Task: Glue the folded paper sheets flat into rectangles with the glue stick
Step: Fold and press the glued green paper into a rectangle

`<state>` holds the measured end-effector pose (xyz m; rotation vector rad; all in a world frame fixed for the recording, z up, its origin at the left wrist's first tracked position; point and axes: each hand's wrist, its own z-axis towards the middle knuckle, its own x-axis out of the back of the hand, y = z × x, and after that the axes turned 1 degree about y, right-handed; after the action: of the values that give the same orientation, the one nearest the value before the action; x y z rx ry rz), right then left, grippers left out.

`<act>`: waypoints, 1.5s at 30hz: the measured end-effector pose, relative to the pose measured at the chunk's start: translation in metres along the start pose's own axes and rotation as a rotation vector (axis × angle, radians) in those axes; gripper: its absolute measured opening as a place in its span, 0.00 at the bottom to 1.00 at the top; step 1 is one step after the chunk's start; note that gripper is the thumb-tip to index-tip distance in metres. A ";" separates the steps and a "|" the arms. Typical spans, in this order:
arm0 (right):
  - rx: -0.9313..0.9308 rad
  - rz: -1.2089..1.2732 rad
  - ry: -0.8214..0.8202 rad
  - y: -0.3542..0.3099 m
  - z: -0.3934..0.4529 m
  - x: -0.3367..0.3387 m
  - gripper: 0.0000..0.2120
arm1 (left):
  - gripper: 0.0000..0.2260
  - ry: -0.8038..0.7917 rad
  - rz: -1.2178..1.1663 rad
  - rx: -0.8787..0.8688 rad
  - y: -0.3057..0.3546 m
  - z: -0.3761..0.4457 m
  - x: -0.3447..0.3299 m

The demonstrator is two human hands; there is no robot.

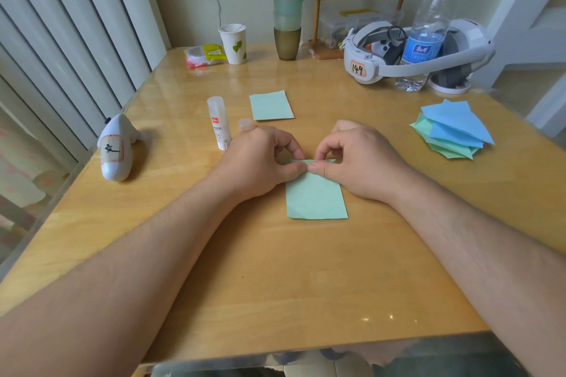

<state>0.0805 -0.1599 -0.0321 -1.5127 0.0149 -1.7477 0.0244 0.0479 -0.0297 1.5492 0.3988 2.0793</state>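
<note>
Both hands meet at the far end of a green folded sheet (315, 196) lying flat on the wooden table (275, 269). The left hand (260, 159) has its fingers curled, thumb and forefinger pinching the sheet's upper edge; the right hand (358, 159) mirrors it, its thumb tip pressed on the paper right beside the left thumb and its forefinger arched over the same edge — the two pinches touch at the middle of the fold. The rest of the sheet runs from that grip toward the person as a plain rectangle.

Just left of the left hand stands the glue stick (218, 122), upright, and its clear cap (245, 124) sits just beyond the knuckles of that hand. Beyond the grip, a little to the left, lies a finished green rectangle (271, 105) with a red edge showing along its right side. Well to the right of the right hand rests a loose pile of blue and green folded sheets (450, 131).

Far left of the grip lies a white controller (116, 147); at the table's far side stand a paper cup (233, 43), a stack of tumblers (288, 3), a white headset (382, 52) and a water bottle (428, 27)
</note>
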 end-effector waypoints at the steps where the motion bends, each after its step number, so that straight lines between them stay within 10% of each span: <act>1: 0.006 -0.004 0.000 -0.001 0.000 -0.001 0.11 | 0.06 0.006 0.007 0.001 0.000 0.001 -0.001; 45: -0.048 0.029 0.042 0.004 0.003 -0.004 0.05 | 0.05 0.093 0.082 0.104 -0.003 0.003 -0.008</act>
<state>0.0854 -0.1590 -0.0366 -1.5029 0.1003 -1.7667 0.0301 0.0454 -0.0369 1.5550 0.4924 2.2320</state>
